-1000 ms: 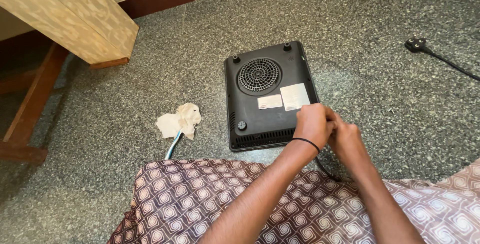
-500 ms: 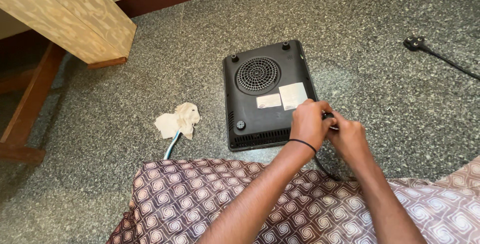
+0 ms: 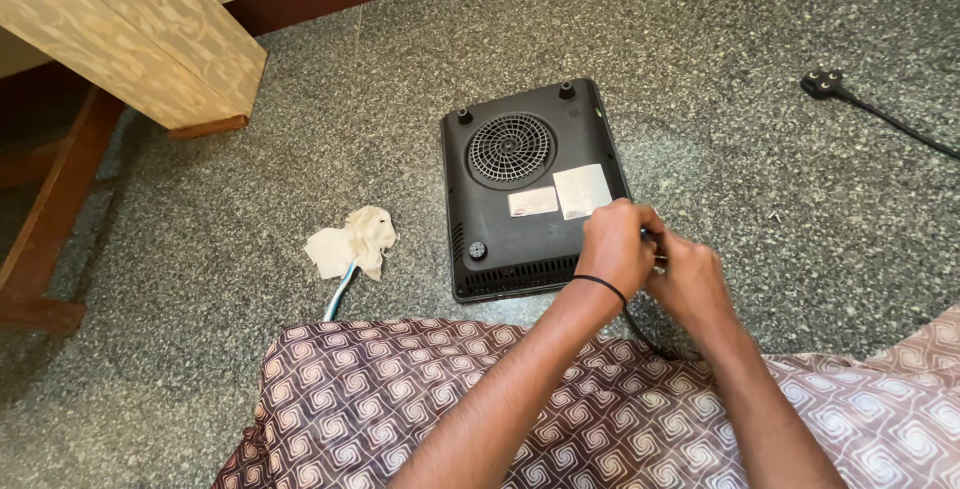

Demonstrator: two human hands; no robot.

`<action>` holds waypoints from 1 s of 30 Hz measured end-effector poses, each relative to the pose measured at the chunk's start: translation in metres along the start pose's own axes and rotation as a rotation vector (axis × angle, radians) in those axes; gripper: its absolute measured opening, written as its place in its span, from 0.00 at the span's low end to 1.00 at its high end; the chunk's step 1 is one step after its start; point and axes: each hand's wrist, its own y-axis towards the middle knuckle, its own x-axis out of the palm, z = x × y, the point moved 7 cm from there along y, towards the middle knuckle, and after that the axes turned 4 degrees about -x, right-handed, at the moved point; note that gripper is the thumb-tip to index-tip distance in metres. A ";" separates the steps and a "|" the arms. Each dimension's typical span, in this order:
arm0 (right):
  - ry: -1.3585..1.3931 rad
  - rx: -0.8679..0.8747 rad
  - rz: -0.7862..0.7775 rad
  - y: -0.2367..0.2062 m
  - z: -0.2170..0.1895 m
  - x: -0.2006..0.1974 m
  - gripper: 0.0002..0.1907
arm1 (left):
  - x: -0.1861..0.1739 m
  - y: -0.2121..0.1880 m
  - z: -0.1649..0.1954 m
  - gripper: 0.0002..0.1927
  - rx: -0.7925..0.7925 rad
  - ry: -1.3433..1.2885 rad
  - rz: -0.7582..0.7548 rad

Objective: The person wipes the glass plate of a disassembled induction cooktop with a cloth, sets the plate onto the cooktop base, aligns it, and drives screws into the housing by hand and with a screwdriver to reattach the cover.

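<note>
The black appliance [image 3: 535, 194] lies upside down on the floor, and both hands have crept slightly along its right edge since a second ago. The left hand [image 3: 617, 249] and right hand [image 3: 690, 279] are closed together there on something small, likely the black cord [image 3: 640, 334] trailing toward the lap. The work remains at that corner; a crumpled cloth [image 3: 352, 242] lies left of the appliance.

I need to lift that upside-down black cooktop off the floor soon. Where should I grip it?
Probably by the two long side edges of the black cooktop, one hand from each side. It lies flat, underside up, and its fan grille is best avoided. The left hand and right hand crowd the right near corner.
</note>
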 end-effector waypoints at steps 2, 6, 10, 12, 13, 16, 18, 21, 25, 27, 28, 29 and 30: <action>-0.018 0.029 -0.019 0.000 0.001 0.000 0.21 | -0.005 0.000 0.002 0.14 -0.005 -0.009 0.015; -0.010 0.002 0.002 -0.001 -0.006 -0.005 0.12 | -0.016 -0.006 0.000 0.19 -0.153 -0.004 0.063; 0.008 0.004 0.016 0.000 -0.014 -0.009 0.13 | -0.019 -0.009 -0.001 0.15 -0.181 -0.001 0.033; -0.023 -0.064 0.049 0.000 -0.022 -0.014 0.19 | -0.020 -0.007 0.002 0.14 -0.098 -0.006 0.055; -0.039 -0.099 0.066 0.000 -0.026 -0.016 0.22 | -0.020 -0.007 0.003 0.13 -0.057 -0.009 0.067; 0.008 -0.159 0.110 0.001 -0.034 -0.020 0.22 | -0.019 -0.004 0.007 0.12 -0.003 -0.007 0.087; 0.002 -0.071 0.045 0.002 -0.028 -0.015 0.20 | -0.018 -0.004 0.008 0.12 -0.020 0.023 0.084; 0.044 0.004 0.048 0.002 -0.022 -0.017 0.19 | -0.017 -0.003 0.007 0.16 -0.090 0.062 0.078; 0.113 0.040 0.069 0.002 -0.019 -0.021 0.17 | -0.012 -0.002 0.008 0.13 -0.129 0.086 0.014; 0.116 0.034 0.078 0.003 -0.020 -0.021 0.14 | -0.012 -0.001 0.010 0.13 -0.109 0.068 0.020; 0.118 0.029 0.082 0.004 -0.021 -0.021 0.12 | -0.012 0.000 0.010 0.13 -0.099 0.059 0.025; 0.073 -0.002 0.070 0.004 -0.023 -0.020 0.16 | -0.012 0.000 0.010 0.13 -0.093 0.059 0.027; 0.029 -0.034 0.059 0.003 -0.024 -0.019 0.19 | -0.012 0.001 0.010 0.12 -0.088 0.059 0.029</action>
